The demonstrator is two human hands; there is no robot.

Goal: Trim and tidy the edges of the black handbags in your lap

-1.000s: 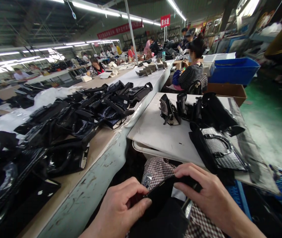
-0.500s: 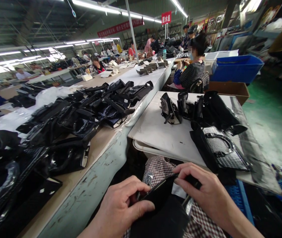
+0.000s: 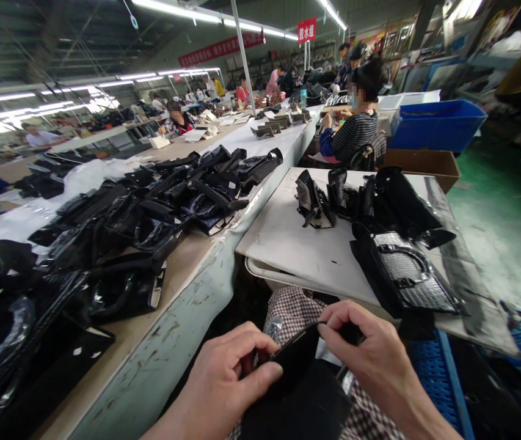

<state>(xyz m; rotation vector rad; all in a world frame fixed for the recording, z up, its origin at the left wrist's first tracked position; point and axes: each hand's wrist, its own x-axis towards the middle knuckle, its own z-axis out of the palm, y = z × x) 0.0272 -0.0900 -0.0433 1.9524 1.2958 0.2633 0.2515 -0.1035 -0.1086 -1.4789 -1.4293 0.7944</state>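
a soft, matte black piece [image 3: 297,400] with a curved edge; your left hand [image 3: 237,366] and right hand [image 3: 365,351], both curled, pinch it.

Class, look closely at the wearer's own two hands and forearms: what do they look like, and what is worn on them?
The left hand and right hand are ungloved; no rings, watch or bracelet show. The forearms are bare as far as the picture reaches, with no sleeves visible.

Item: soft, matte-black fabric piece [image 3: 299,400]
Upper edge [image 3: 297,340]: thin, slanting up rightward
Place: bottom centre of view
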